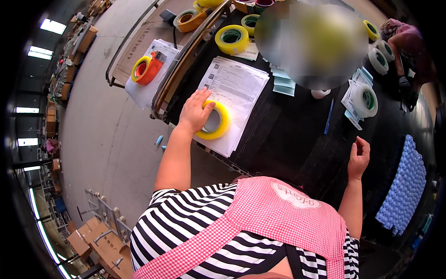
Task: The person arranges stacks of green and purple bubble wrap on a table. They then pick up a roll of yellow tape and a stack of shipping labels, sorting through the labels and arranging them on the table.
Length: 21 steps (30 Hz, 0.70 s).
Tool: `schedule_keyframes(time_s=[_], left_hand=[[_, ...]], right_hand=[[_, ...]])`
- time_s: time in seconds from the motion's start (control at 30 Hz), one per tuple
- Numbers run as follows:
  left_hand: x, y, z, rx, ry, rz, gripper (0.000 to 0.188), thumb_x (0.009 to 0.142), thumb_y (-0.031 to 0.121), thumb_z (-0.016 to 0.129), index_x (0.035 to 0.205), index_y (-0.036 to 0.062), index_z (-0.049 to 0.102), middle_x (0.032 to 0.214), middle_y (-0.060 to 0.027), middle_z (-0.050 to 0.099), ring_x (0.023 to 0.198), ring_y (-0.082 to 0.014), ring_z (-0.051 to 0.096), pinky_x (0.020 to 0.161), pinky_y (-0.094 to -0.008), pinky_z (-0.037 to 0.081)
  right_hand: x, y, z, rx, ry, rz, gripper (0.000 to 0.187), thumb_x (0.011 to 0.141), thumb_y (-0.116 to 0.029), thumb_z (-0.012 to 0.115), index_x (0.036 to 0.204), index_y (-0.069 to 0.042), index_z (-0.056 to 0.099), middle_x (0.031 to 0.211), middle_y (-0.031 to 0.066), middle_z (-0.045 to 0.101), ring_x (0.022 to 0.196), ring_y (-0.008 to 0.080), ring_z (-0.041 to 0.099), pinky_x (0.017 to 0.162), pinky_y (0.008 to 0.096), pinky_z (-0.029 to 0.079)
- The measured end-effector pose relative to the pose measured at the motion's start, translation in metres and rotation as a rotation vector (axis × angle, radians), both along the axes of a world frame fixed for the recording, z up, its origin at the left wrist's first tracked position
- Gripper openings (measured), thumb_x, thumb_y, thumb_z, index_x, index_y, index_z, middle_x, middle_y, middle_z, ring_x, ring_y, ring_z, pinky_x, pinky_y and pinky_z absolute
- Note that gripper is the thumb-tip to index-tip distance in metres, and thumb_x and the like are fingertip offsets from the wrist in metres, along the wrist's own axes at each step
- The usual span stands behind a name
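My left hand [196, 110] lies over the left edge of a yellow-rimmed tape roll [223, 120], its thumb on the ring and its fingers stretched out onto the paper. Beneath the roll is a stack of printed sheets [241, 86] at the left of the black table [288, 135]. My right hand [359, 158] is at the right, above the table, with fingers loosely curled and the thumb apart; I see nothing in it. Beyond it lie a white tape roll [365, 100] on labels and a blue pen [329, 116].
More tape rolls [232, 40] stand at the far side, near pale blue folded slips [282, 83]. An orange tape dispenser [147, 69] sits on papers on a cart at the left. Bumpy blue sheeting [403, 188] lies at the right. Another person [409, 42] works at the far right.
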State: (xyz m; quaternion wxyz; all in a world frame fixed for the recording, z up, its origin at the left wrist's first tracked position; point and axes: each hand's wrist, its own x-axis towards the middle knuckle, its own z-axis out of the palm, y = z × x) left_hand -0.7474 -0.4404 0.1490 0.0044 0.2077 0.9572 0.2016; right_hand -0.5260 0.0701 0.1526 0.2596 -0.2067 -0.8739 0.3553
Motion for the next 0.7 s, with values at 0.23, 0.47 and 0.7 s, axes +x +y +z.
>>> schedule_keyframes(time_s=[0.23, 0.47, 0.7], left_hand=[[-0.016, 0.015, 0.001, -0.155, -0.142, -0.033, 0.057, 0.095, 0.056, 0.044, 0.129, 0.0136, 0.059, 0.145, -0.0131, 0.044, 0.134, -0.0325, 0.037, 0.112, -0.0421, 0.028], [-0.019, 0.021, 0.006, -0.096, -0.182, 0.033, 0.048, 0.092, 0.048, 0.055, 0.117, 0.0081, 0.066, 0.14, -0.0143, 0.049, 0.13, -0.0329, 0.041, 0.108, -0.0424, 0.034], [-0.009, 0.138, 0.047, 0.327, 0.111, -0.196, 0.022, 0.092, 0.016, 0.06, 0.109, 0.0038, 0.064, 0.121, -0.0145, 0.06, 0.111, -0.0329, 0.056, 0.095, -0.0389, 0.045]], right_hand=[[-0.079, 0.058, 0.02, 0.459, -0.074, -0.007, 0.042, 0.079, 0.0, 0.06, 0.12, -0.007, 0.06, 0.119, 0.0128, 0.061, 0.116, 0.0316, 0.054, 0.101, 0.0393, 0.041], [-0.111, 0.074, 0.001, 0.495, -0.305, 0.111, 0.059, 0.074, -0.003, 0.061, 0.132, -0.011, 0.052, 0.129, 0.0145, 0.056, 0.123, 0.0326, 0.05, 0.108, 0.0424, 0.035], [-0.11, 0.076, -0.004, 0.521, -0.337, -0.027, 0.054, 0.076, -0.008, 0.067, 0.128, -0.012, 0.055, 0.121, 0.0102, 0.062, 0.115, 0.027, 0.056, 0.104, 0.0398, 0.035]])
